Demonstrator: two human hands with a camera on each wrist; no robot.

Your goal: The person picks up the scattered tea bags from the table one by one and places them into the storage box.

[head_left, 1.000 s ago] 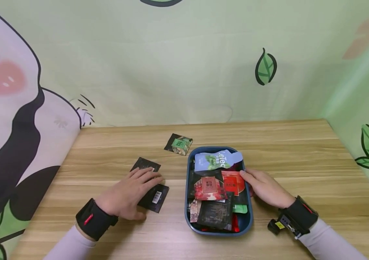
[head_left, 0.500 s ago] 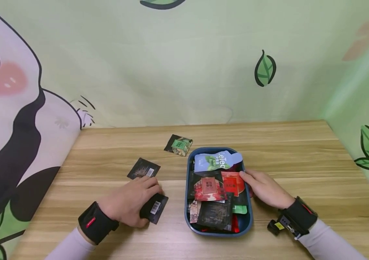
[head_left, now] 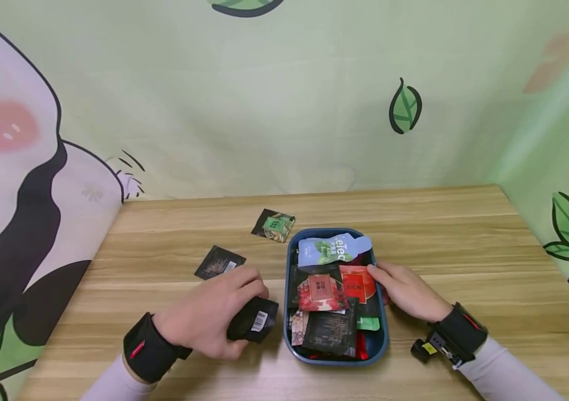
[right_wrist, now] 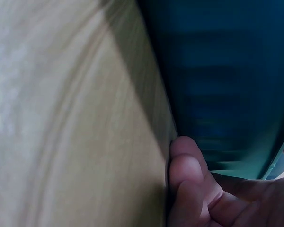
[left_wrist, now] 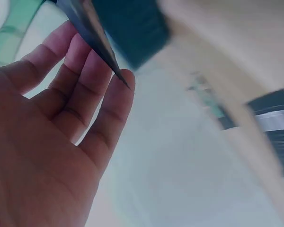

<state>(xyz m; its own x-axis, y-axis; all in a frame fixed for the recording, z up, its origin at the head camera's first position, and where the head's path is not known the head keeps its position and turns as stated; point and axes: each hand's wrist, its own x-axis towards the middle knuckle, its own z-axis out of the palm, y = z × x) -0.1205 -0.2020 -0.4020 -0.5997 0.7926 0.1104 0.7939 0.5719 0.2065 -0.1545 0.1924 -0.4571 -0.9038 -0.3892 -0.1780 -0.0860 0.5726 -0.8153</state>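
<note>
My left hand (head_left: pixel 219 314) pinches a black sachet (head_left: pixel 259 321) with a white barcode label, lifted beside the left wall of a blue plastic bin (head_left: pixel 287 334). In the left wrist view the sachet (left_wrist: pixel 92 33) is edge-on against the fingertips (left_wrist: pixel 123 82). The bin is full of mixed sachets, including a red-and-black one (head_left: pixel 320 289), a red one (head_left: pixel 357 285) and a light-blue pouch (head_left: pixel 332 249). At the bin's right side, my right hand (head_left: pixel 410 289) holds it, thumb at the rim. Its curled fingers (right_wrist: pixel 187 172) lie against the outer wall near the tabletop in the right wrist view.
Another black sachet (head_left: pixel 219 262) lies on the wooden table (head_left: pixel 440 228) behind the left hand. Farther back is a black sachet with a green label (head_left: pixel 274 224). A printed cloth backdrop (head_left: pixel 274 111) stands behind the table.
The left hand, first spread flat over two black sachets, has gathered the nearer one between its fingers and carried it right toward the bin. The right hand and the bin have stayed put.
</note>
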